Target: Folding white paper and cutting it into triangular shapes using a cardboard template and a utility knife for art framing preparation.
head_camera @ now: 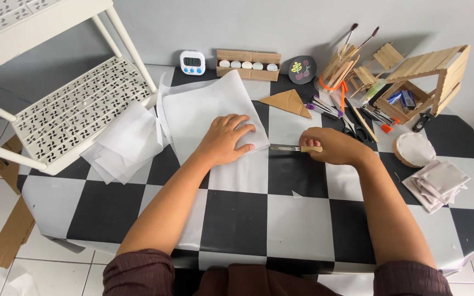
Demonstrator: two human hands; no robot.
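Black-and-white chequered tablecloth (303, 219), white paper (204, 109)

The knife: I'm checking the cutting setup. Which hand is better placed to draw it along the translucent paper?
Right. The right hand grips the knife, blade at the paper's edge; the left hand lies flat on the sheet.

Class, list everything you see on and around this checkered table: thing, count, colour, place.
paper sheet: one, translucent white, under left hand
knife: one, metal blade, wooden handle, in right hand
loose paper pile: several, white, table's left
timer: one, white, back edge
paint box: one, cardboard, back edge
stick house: one, wooden, back right
scissors: one, black, right of centre
table: one, black-white
left hand: flat on sheet
right hand: gripping knife
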